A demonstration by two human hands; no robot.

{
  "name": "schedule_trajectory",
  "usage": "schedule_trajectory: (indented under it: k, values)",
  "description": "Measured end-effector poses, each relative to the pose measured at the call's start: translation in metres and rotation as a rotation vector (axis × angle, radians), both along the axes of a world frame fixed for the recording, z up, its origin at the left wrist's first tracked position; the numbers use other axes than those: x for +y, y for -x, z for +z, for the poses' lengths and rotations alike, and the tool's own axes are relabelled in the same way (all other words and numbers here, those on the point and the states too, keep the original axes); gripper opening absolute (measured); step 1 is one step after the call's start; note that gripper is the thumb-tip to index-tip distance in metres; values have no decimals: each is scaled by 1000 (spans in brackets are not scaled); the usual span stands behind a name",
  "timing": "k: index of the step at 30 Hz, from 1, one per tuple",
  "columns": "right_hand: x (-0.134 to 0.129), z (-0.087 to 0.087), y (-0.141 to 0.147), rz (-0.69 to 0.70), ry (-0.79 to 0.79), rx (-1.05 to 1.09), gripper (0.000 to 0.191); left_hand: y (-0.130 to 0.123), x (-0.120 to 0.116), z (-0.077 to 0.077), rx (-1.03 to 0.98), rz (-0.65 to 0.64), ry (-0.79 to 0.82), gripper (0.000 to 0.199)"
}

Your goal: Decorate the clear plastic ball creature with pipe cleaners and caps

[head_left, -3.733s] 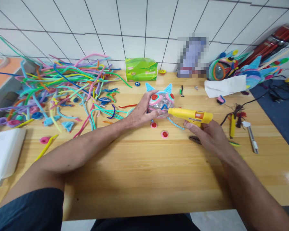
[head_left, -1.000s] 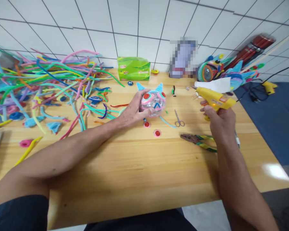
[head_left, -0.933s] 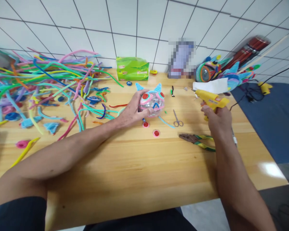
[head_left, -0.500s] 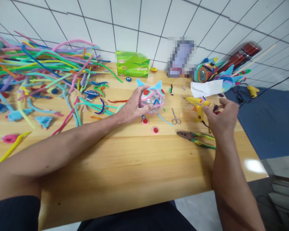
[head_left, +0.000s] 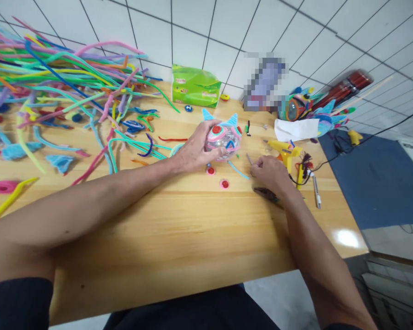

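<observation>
My left hand (head_left: 204,145) is closed around the side of a clear round craft animal (head_left: 229,142) with blue fuzzy ears, pink trim and red eyes. Over a small pair of scissors (head_left: 249,158), my right hand (head_left: 270,173) has its fingers pinched at the handles, which are hidden; only part of the blades shows. Just below the clear animal lie two red-and-pink discs, one disc (head_left: 210,171) beside it and another disc (head_left: 224,184) nearer me. A light blue pipe cleaner (head_left: 238,170) runs between the two hands. Pliers (head_left: 266,194) are partly covered by my right hand and forearm.
Many coloured pipe cleaners (head_left: 72,87) heap at the left. A green tissue pack (head_left: 194,87) stands by the wall. At the right are a yellow glue gun (head_left: 285,150) with a cord, a white paper (head_left: 296,130), a white pen (head_left: 316,191) and a red flask (head_left: 347,89).
My right hand has moved left and toward me, from beside the glue gun to the scissors, covering much of the pliers. My left hand still holds the clear animal. The view has shifted slightly.
</observation>
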State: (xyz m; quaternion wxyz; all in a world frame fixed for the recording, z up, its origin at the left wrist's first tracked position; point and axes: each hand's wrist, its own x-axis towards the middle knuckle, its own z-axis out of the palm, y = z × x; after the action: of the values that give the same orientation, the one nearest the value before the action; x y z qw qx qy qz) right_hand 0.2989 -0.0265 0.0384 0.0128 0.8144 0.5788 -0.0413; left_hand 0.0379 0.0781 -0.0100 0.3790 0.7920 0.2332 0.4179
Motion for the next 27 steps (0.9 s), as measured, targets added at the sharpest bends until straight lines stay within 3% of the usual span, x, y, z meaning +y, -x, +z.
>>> schedule_trajectory:
  k: [4,8,12,15,23,27]
  values:
    - [-5,17,-6,-7,-227,281,10,0,0,-1,8,0,-13,71]
    - [-19,30,8,157,-530,537,9,-2,0,0,9,8,-18,74]
    - [-27,27,35,436,-625,405,11,-3,0,-1,0,10,-6,74]
    - [-26,16,45,558,-671,300,14,-3,2,-4,-8,1,-8,75]
    - [-23,4,47,741,-768,166,21,-4,2,-8,-16,-1,-25,73]
    - [-21,2,49,745,-751,136,22,-3,2,-6,-25,-15,2,72]
